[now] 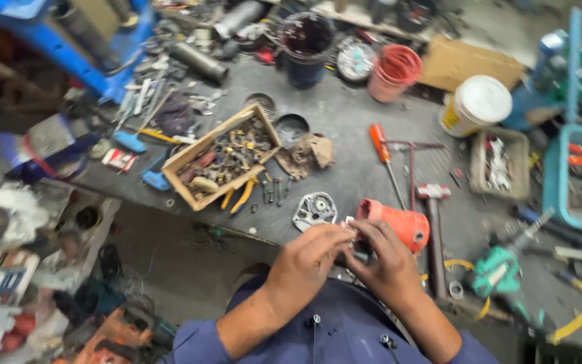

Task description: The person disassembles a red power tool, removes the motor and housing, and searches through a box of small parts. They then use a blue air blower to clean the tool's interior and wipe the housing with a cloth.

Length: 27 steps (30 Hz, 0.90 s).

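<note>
My left hand (312, 257) and my right hand (384, 261) meet close to my chest, fingers pinched together around a small dark metal part (362, 254) that is mostly hidden. Just beyond my right hand lies an orange power-tool housing (399, 222) on the dark workbench (345, 121). A grey round metal end cover (314, 210) sits just past my left fingertips. I wear a dark blue shirt.
A wooden box of mixed screws and fittings (227, 155) sits at centre left, with a brown rag (310, 152) beside it. An orange-handled screwdriver (382, 152), a T-handle wrench (412, 165) and a hammer (434, 222) lie right. Buckets, a white tub (477, 104), a teal drill (503, 266) and clutter surround.
</note>
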Available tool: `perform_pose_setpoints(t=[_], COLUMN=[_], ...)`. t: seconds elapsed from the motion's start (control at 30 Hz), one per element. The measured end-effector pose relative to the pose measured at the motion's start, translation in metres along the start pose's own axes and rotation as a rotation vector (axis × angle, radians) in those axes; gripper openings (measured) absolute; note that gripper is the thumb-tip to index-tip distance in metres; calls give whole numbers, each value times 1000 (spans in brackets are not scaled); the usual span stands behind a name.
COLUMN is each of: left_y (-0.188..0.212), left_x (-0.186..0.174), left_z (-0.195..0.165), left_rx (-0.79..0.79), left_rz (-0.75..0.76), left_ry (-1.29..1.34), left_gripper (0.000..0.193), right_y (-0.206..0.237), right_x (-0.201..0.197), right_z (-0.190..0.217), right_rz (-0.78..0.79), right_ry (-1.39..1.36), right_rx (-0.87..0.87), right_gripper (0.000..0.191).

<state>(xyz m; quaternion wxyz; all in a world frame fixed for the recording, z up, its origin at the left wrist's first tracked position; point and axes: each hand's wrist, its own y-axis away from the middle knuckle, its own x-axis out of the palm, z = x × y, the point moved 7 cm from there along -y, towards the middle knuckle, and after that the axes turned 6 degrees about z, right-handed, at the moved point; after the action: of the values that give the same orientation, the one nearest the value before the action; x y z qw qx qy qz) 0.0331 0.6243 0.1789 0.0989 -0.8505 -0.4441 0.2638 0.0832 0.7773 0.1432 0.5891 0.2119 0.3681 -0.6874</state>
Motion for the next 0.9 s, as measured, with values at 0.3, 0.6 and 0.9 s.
perform_pose_setpoints(t=[0.3,0.6,0.9], left_y=[-5,17,68], left_x=[-3,-4,40], left_z=[3,-7,-31], left_rx=[5,113,377], left_rz=[346,852,1084], left_ry=[-222,-142,32], left_gripper=[13,17,18], right_y=[49,101,185], right_x=[11,42,59], right_z=[40,92,129], right_rz=[-304,-490,-722], right_ry=[85,210,192], right_rx=[123,376,662], right_gripper=[51,58,56])
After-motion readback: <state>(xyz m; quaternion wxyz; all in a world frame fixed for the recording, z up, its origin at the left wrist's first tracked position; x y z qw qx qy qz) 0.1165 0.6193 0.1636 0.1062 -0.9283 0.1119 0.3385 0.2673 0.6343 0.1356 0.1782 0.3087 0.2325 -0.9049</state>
